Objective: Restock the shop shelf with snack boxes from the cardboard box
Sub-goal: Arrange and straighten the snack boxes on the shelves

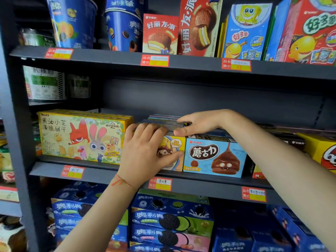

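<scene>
On the middle shelf (109, 174) a yellow snack box (174, 148) stands upright between a large yellow cartoon biscuit box (80, 135) and a light blue chocolate mushroom box (214, 157). My left hand (145, 151) grips the yellow box, fingers curled over its top edge and thumb across its front. My right hand (198, 122) lies over the tops of the row of boxes behind it, thumb at the front box's upper edge. The cardboard box is out of view.
Above the row the middle shelf has open dark space. The upper shelf holds blue cups (72, 20), red pie boxes (160, 33) and blue and red fish-snack boxes. Blue cookie boxes (171, 220) fill the lower shelf. Yellow boxes (323, 151) stand at right.
</scene>
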